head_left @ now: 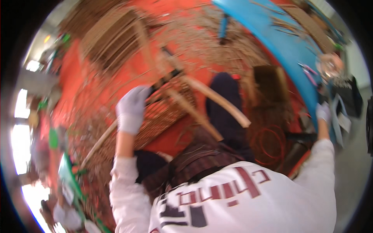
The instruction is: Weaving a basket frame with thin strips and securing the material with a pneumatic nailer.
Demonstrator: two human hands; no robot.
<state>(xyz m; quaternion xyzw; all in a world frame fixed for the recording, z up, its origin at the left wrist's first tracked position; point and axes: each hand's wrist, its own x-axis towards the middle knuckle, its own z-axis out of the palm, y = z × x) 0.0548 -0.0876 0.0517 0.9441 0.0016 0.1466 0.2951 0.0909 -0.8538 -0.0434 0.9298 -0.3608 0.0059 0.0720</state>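
A wicker panel [165,112] lies slanted across my lap, its weave of thin brown strips blurred by motion. My left hand [133,105], in a white glove, is closed on a black-wrapped rod [165,81] along its upper edge. Two pale wooden strips [221,101] cross the panel and reach over my dark trouser leg. Far to the right, my gloved right hand [323,112] is at the rim of a blue surface, just below a dark object [321,93]. Blur hides its fingers and whether it holds that object.
Bundled brown strips [112,39] lie on the red floor cover [163,19] among scattered scraps. A blue-handled tool [223,28] rests beyond my knee. Right of my leg are a brown block [270,83] and an orange cord [268,145]. A person [66,215] is at lower left.
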